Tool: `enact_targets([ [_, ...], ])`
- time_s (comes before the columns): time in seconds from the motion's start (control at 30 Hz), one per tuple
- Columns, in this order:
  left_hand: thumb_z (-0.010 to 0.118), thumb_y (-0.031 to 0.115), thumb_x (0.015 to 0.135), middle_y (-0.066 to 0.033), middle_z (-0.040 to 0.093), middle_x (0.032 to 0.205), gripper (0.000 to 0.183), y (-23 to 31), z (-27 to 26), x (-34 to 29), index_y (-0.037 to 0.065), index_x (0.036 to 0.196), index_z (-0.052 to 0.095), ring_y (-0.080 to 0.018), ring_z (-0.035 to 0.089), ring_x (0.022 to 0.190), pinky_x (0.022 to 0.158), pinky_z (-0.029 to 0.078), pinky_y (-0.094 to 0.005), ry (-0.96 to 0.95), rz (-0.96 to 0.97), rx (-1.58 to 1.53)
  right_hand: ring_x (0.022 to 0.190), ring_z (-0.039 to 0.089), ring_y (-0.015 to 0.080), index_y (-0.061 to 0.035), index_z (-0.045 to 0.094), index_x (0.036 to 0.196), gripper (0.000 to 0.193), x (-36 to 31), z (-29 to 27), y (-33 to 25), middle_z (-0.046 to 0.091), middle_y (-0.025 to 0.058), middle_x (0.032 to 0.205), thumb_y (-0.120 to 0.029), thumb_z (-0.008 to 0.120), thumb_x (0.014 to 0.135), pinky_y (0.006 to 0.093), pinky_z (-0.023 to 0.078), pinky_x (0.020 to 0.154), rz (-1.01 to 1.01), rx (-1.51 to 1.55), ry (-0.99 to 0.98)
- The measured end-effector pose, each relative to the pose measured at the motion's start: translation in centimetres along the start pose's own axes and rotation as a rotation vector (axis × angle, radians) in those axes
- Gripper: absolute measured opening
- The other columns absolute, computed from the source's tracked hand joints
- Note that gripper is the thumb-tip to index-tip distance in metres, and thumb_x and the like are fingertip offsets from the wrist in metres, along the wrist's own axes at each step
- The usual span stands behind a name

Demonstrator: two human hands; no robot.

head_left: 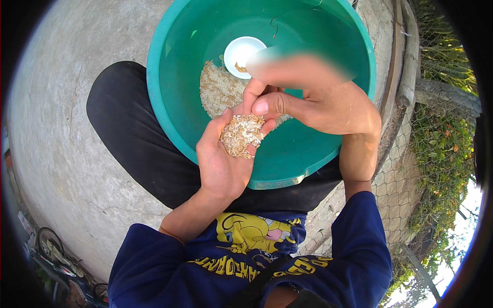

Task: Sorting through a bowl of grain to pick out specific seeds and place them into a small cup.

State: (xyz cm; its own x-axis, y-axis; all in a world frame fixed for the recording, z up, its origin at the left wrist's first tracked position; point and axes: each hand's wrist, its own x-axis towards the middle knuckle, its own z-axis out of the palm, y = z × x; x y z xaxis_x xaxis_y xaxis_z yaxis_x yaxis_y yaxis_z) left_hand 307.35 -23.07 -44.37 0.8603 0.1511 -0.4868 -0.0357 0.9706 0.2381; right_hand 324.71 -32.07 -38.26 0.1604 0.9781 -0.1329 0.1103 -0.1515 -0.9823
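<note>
My left hand (218,172) is cupped palm up over the near side of a green basin (152,87). It holds a small heap of rice grains (240,136), some white and some still in tan husks. Just above the heap is my right hand (334,110), its thumb bent against the fingers in a pinch at the left fingertips. Whatever is in that pinch is too small to make out, and part of this hand is blurred. A larger pile of rice (216,87) lies on the basin floor, partly hidden behind my hands.
Inside the basin stands a small white bowl (236,47) with a few brown grains in it. Grey concrete (67,118) spreads to the left. On the right are a wire fence (398,179) and plants (444,174). A bicycle (54,249) is at the lower left.
</note>
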Motion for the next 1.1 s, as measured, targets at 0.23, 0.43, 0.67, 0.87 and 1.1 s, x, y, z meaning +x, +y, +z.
enact_targets([
  [0.23, 0.033, 0.031, 0.103, -0.0248, 0.059, 0.128, 0.053, 0.0, 1.4, -0.1, -0.011, 0.131, 0.050, -0.0329, 0.059, 0.119, 0.106, 0.044, -0.0406, 0.062, 0.010, 0.072, 0.073, 0.066, 0.0156, 0.0024, 0.067, 0.096, 0.010, 0.3, 0.1, 0.6, 0.069, 0.0085, 0.085, -0.006, 0.063, 0.093, 0.0283, 0.054, 0.065, 0.046, -0.132, 0.192],
  [0.43, 0.033, 0.030, 0.104, -0.0255, 0.059, 0.128, 0.052, 0.0, 1.5, -0.2, -0.012, 0.130, 0.050, -0.0353, 0.057, 0.122, 0.108, 0.043, -0.0423, 0.043, -0.004, 0.078, 0.071, 0.065, 0.0314, 0.0029, 0.068, 0.093, 0.011, 1.0, -0.4, 2.0, 0.067, 0.0163, 0.082, -0.007, 0.064, 0.089, 0.0389, 0.050, 0.066, -0.104, -0.518, 0.498],
  [0.67, 0.033, 0.026, 0.104, -0.0253, 0.060, 0.126, 0.050, -0.2, 1.5, -0.3, -0.013, 0.130, 0.050, -0.0365, 0.058, 0.120, 0.104, 0.047, -0.0407, 0.073, -0.037, 0.037, 0.079, 0.066, 0.0345, 0.0024, 0.070, 0.095, 0.011, 1.3, -0.6, 2.0, 0.068, 0.0176, 0.086, -0.002, 0.061, 0.089, 0.0405, 0.051, 0.070, -0.104, -0.670, 0.574],
  [0.87, 0.034, 0.026, 0.104, -0.0249, 0.060, 0.125, 0.049, -0.2, 1.5, -0.3, -0.012, 0.130, 0.050, -0.0356, 0.059, 0.120, 0.103, 0.047, -0.0401, 0.074, -0.047, 0.105, 0.082, 0.067, 0.0347, 0.0028, 0.070, 0.097, 0.019, 1.5, -0.9, 2.7, 0.067, 0.0191, 0.087, 0.007, 0.058, 0.083, 0.0399, 0.053, 0.073, -0.132, -0.590, 0.627],
  [1.1, 0.034, 0.026, 0.104, -0.0251, 0.060, 0.126, 0.049, -0.2, 1.5, -0.4, -0.012, 0.130, 0.050, -0.0358, 0.059, 0.120, 0.104, 0.047, -0.0401, 0.066, -0.045, 0.111, 0.086, 0.070, 0.0338, 0.0030, 0.069, 0.101, 0.029, 1.4, -0.9, 2.7, 0.069, 0.0211, 0.091, 0.013, 0.054, 0.079, 0.0386, 0.055, 0.077, -0.156, -0.636, 0.628],
])
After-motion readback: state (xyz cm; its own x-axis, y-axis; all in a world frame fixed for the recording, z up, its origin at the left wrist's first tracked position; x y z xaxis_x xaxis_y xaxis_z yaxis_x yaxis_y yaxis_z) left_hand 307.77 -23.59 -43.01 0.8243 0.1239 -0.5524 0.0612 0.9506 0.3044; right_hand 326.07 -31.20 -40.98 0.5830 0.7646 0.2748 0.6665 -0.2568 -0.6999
